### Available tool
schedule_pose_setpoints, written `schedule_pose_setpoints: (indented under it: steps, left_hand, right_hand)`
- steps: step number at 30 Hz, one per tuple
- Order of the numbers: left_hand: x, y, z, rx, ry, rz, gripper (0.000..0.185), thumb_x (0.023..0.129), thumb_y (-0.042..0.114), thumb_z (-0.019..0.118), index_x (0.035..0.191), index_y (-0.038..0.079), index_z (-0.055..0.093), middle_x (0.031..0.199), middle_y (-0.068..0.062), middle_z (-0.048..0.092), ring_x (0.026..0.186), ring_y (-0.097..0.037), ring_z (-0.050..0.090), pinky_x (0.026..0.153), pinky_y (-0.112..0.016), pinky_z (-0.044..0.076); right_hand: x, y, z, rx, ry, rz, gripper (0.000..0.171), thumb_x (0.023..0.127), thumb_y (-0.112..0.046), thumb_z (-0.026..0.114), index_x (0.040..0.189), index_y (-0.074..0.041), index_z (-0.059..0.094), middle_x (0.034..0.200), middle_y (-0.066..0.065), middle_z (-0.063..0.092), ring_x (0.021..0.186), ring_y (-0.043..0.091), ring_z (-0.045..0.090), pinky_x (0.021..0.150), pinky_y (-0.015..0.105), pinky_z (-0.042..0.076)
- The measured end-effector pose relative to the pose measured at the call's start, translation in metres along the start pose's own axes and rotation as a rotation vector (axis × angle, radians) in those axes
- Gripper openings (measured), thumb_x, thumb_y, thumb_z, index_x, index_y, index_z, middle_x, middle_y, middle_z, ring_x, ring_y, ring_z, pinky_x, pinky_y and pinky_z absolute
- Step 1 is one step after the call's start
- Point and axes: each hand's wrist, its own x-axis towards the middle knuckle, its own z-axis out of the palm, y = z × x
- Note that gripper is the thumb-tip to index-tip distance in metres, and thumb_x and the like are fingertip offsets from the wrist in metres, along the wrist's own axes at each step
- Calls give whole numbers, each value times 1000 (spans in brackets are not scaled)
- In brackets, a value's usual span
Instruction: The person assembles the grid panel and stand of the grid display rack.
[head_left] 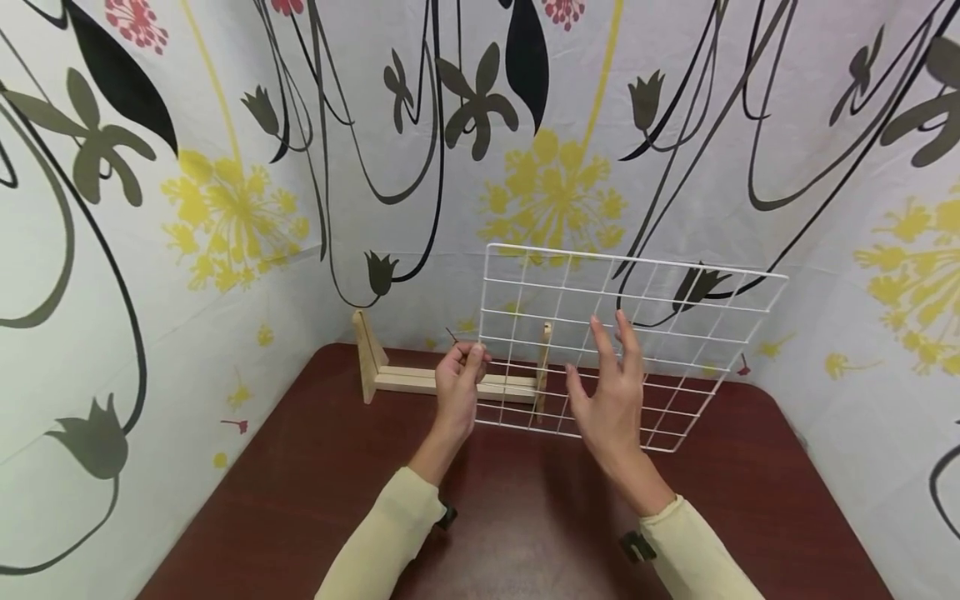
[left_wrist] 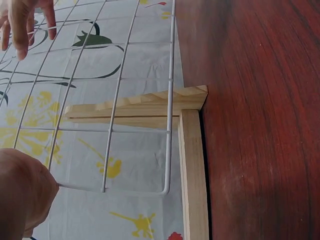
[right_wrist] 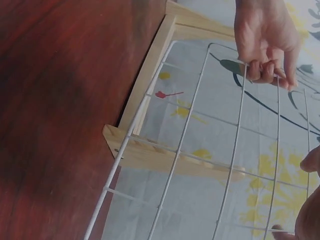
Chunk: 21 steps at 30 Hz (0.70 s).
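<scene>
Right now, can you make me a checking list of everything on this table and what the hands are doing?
Surface: dark red-brown table, glossy.
Job's things: white wire grid standing upright, its lower edge seated in the slot of the wooden rack at the back of the table.
Clutter: nothing seen.
Hands: left hand pinches the grid's left edge wire; right hand has spread fingers in front of the grid, whether it touches cannot be told.
Cables: nothing seen.
Surroundings: flower-patterned sheets wall in the table on three sides; cream sleeves with dark wrist straps.
</scene>
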Motion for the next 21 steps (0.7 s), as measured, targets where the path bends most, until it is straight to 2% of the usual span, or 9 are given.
schedule_pose_setpoints:
  steps: [5, 10, 16, 21]
  left_hand:
    - [0, 0, -2, -20, 22, -14, 14, 107, 4, 58, 95, 9, 64, 81, 1, 68, 65, -7, 42, 62, -18, 33]
    - [-1, 0, -5, -39, 37, -22, 15, 108, 4, 57, 95, 8, 64, 80, 2, 68, 66, -9, 41, 63, -20, 33]
    - [-4, -2, -4, -55, 25, -48, 14, 108, 5, 57, 95, 9, 63, 82, 3, 67, 68, -9, 43, 64, -19, 35]
    - [-5, -3, -1, -62, 36, -67, 13, 108, 7, 57, 96, 9, 64, 83, 3, 66, 71, -9, 45, 66, -19, 36]
  right_hand:
    - [10, 2, 2, -8, -10, 7, 87, 81, -5, 89, 157, -17, 48, 150, 23, 51, 130, 44, 53, 107, 57, 44]
    - [14, 2, 2, -41, -42, -23, 87, 81, -9, 92, 155, -19, 47, 135, 26, 52, 122, 43, 54, 103, 55, 48]
    - [18, 2, 0, -70, -43, -49, 81, 81, -2, 90, 149, -21, 52, 129, 26, 51, 111, 43, 56, 89, 54, 53]
    - [23, 1, -1, -97, -53, -40, 71, 82, -2, 86, 143, -23, 57, 128, 24, 51, 93, 38, 54, 74, 48, 51]
